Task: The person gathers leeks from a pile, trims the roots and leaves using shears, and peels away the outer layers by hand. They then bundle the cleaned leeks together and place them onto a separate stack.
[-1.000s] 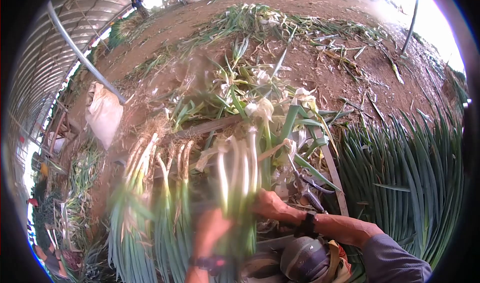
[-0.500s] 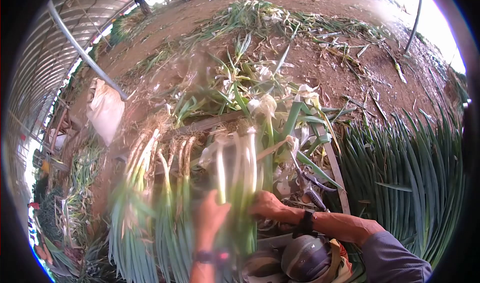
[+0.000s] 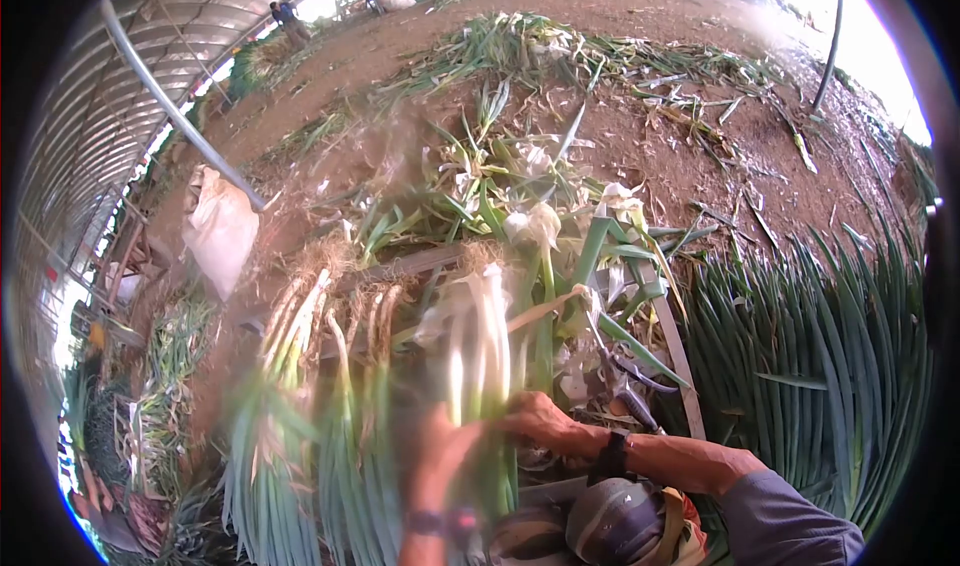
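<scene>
A bunch of green onions (image 3: 490, 341) stands upright before me, white stems and roots at the top, green leaves hanging down. My right hand (image 3: 545, 423) is closed around the bunch's right side, just below the white part. My left hand (image 3: 438, 451), blurred by motion, wraps the stalks on the left side, close to the right hand. Left of my hands lie more green onions (image 3: 355, 416) with brown roots still on. Another bunch (image 3: 275, 406) lies beyond them at the far left.
Trimmed green onions (image 3: 810, 366) are piled at the right. A tool with dark curved handles (image 3: 636, 406) lies beside a wooden strip (image 3: 680, 366). Peeled leaves (image 3: 490, 186) litter the soil ahead. A pale sack (image 3: 220, 228) hangs near a metal pole (image 3: 170, 106); a person stands far back.
My left hand has moved right, bringing its stalk against the bunch at my right hand. The right hand has stayed nearly in place. The view has shifted slightly.
</scene>
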